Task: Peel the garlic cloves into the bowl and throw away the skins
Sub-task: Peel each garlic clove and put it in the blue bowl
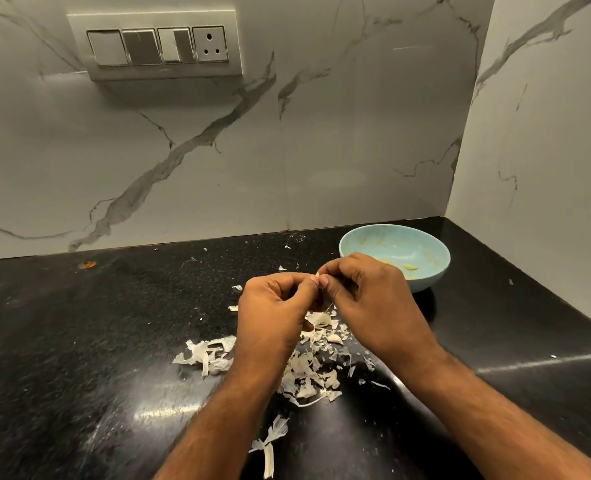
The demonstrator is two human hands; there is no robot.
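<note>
Above a black speckled stone counter, the left hand and right hand pinch a small pale garlic clove between curled fingertips. Papery white skins litter the counter beneath; the pale blue round bowl sits just beyond the right hand.

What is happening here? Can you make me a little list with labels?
left hand: pinches a garlic clove
right hand: pinches the same clove, fingertips meeting the left's
bowl: light blue, beyond the right hand, a few peeled bits inside
skins: scattered on the black counter under the hands
wall: marble, with a switch panel
</note>
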